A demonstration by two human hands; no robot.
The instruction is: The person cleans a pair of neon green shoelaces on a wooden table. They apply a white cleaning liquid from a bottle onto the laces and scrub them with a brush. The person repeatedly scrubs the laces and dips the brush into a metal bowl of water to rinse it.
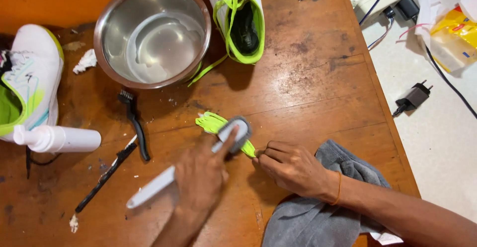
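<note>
Here, left to right: a white shoe (27,80) and white bottle (57,138) lie by two black brushes (134,123). The left hand (201,177) grips a white-handled brush (233,132), pressing it on neon green laces (213,123) on the wooden table (308,93). The right hand (293,167) pinches the laces' end beside a grey cloth (318,217).

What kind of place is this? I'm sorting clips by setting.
Probably a home worktable used for shoe cleaning: a worn wooden table holds a steel bowl and white-and-green shoes, while the left hand scrubs a green lace with a brush.
</note>
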